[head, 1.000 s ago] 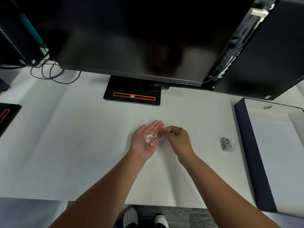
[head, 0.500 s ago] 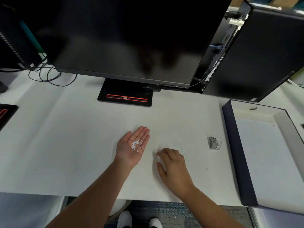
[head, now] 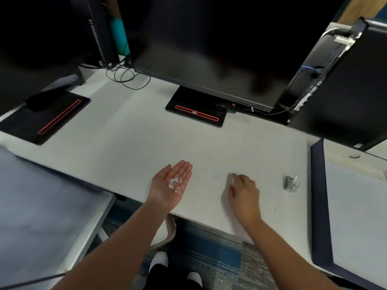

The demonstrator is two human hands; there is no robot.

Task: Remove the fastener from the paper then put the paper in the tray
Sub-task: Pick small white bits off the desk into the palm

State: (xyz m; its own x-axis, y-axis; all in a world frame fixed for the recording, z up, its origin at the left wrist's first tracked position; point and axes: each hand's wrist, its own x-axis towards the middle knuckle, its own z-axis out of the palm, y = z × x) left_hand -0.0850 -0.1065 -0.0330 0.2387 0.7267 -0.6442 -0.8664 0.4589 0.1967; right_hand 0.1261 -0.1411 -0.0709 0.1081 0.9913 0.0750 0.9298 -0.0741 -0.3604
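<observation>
My left hand (head: 171, 184) lies palm up over the white desk near its front edge, fingers straight, carrying several tiny white bits (head: 174, 183) in the palm. To its right my right hand (head: 243, 190) is palm down on the desk, fingers loosely bent with the tips touching the surface; it is blurred. A small clear and metal fastener (head: 291, 183) lies on the desk right of that hand. The dark-walled tray (head: 317, 195) at the far right holds white paper (head: 356, 216).
A black monitor (head: 209, 49) on a red-lined stand base (head: 195, 110) stands behind the hands. A second stand base (head: 45, 120) is at the left, a black computer case (head: 343, 80) at the right, cables (head: 127, 77) at the back.
My right hand left the left palm, came down onto the desk and now sits farther right. The left hand stays palm up with the bits. The view has swung left.
</observation>
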